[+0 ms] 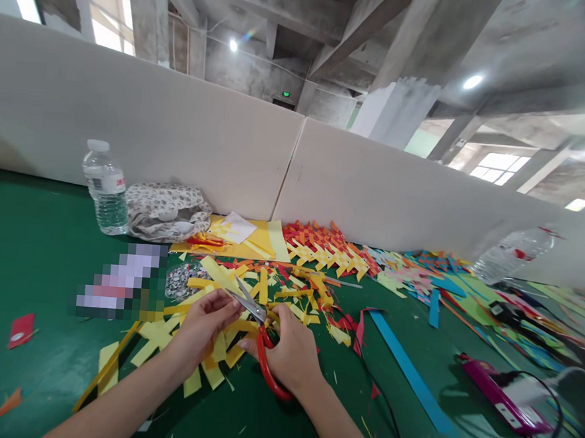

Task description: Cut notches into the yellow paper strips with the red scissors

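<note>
Red-handled scissors (272, 371) are in my right hand (291, 349), its fingers wrapped round the handles. Their metal blades point up and left, towards the fingertips of my left hand (208, 323). That hand is closed in a pinch on woven yellow paper strips (219, 351), some pale and some deeper yellow. Part of the strips is hidden behind both hands. More loose yellow strips (151, 342) spread to the left under my left wrist. A clear bag of small round pieces (184, 279) lies just beyond my left hand.
A water bottle (106, 193) and a patterned cloth bag (167, 210) stand at the back left. Red and yellow woven paper (320, 248) lies by the white partition (365, 184). To the right are a blue strip (409, 374), a purple power strip (505, 397) and cables.
</note>
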### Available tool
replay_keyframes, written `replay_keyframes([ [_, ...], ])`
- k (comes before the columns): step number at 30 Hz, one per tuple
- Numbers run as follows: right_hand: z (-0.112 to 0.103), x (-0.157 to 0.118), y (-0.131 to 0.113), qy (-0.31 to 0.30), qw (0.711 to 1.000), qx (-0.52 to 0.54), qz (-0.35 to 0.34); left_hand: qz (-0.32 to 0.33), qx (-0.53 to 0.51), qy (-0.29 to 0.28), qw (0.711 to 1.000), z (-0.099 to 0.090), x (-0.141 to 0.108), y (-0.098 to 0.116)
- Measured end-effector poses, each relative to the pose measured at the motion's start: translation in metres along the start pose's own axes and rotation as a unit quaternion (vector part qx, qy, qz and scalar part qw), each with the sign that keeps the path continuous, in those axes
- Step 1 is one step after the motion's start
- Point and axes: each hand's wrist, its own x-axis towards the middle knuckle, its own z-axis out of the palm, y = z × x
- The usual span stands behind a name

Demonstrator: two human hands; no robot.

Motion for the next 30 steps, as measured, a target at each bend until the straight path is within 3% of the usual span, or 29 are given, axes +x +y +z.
replay_keyframes([
  [16, -0.002, 0.0, 0.002, -0.02, 0.999, -0.033, -0.004, -0.066, -0.001, 0.016, 0.998, 0.002, -0.003, 0.013],
  [30, -0.005, -0.002, 0.0, -0.022, 0.998, -0.058, -0.013, 0.027, 0.088, 0.004, 0.996, 0.002, -0.005, 0.02],
])
